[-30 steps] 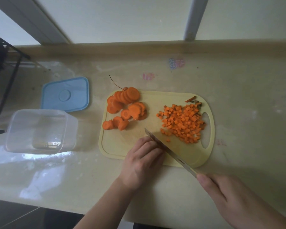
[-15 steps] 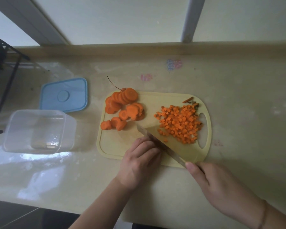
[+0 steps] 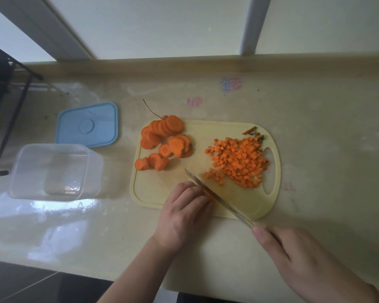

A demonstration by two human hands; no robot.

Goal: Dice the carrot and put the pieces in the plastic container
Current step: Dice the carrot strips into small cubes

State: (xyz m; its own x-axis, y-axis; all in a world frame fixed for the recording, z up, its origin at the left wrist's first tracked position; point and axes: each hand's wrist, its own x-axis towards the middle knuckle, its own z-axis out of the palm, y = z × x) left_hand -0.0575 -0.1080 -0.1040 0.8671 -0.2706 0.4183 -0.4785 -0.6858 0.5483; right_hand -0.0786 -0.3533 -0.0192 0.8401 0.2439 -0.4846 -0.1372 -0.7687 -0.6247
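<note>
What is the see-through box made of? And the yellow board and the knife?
The box looks like clear plastic: you can see the counter through its glossy walls. The yellow board seems to be matte plastic, with a moulded groove and handle hole. The knife blade looks like metal: thin, grey and shiny.

I see a pale beige countertop (image 3: 315,149) with a glossy surface and a raised edge along the back. Directly on it lie three things. A yellow cutting board (image 3: 245,200) is in the middle. To the left stands a clear plastic container (image 3: 53,171), open on top. Just behind the container, a blue lid (image 3: 88,125) lies flat. On the far side I see also small coloured marks (image 3: 231,84) on the surface.
</note>
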